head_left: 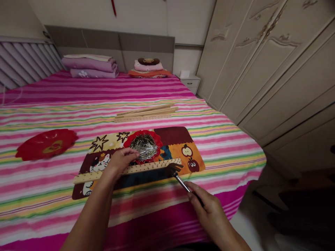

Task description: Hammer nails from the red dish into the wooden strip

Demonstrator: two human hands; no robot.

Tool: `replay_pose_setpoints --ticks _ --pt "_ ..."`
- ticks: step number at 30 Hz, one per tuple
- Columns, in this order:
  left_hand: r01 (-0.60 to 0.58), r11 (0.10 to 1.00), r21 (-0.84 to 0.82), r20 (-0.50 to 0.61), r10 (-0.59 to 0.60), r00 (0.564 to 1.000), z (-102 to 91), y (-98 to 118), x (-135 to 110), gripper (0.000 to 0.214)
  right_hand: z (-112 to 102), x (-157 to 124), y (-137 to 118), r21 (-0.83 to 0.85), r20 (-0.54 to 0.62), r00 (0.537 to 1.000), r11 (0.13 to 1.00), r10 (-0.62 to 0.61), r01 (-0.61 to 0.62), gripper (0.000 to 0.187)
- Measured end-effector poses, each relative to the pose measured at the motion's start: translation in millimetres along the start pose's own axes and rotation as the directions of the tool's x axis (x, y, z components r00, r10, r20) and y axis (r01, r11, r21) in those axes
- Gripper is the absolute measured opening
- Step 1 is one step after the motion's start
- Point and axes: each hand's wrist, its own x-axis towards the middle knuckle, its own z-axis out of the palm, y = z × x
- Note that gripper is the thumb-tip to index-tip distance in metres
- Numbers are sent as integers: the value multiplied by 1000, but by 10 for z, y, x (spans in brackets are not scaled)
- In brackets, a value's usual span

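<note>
My right hand (209, 207) grips a claw hammer (181, 181) by its handle. The hammer's dark head lies over the right end of a pale wooden strip (153, 166), which has nails standing in it along its length. My left hand (124, 158) is at the near left rim of a red scalloped dish (126, 142), its fingertips pinched together. Whether a nail is between them is too small to tell. A heap of loose nails (145, 146) fills the dish. Dish and strip both rest on a patterned mat (170, 136) with cartoon pictures.
Another red scalloped dish (47, 143) sits to the left on the striped bedspread (222, 153). Beyond the mat lies a bundle of wooden strips (149, 112). Folded bedding (91, 66) is stacked by the headboard (102, 43). A wardrobe (274, 62) stands on the right.
</note>
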Motion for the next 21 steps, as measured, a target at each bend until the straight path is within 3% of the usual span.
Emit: replay_pose_setpoints --ticks 6,13,21 --pt "21 977 -214 -25 -27 999 26 -95 -347 35 4 -36 -23 16 3 1000 1000 15 -15 31" --pt "-11 1000 -29 -184 6 983 228 -471 -478 26 43 -36 -57 28 14 1000 1000 5 -5 31" --pt "3 998 -70 -239 -19 971 469 -660 -456 26 35 -54 -44 51 34 999 998 23 -25 31"
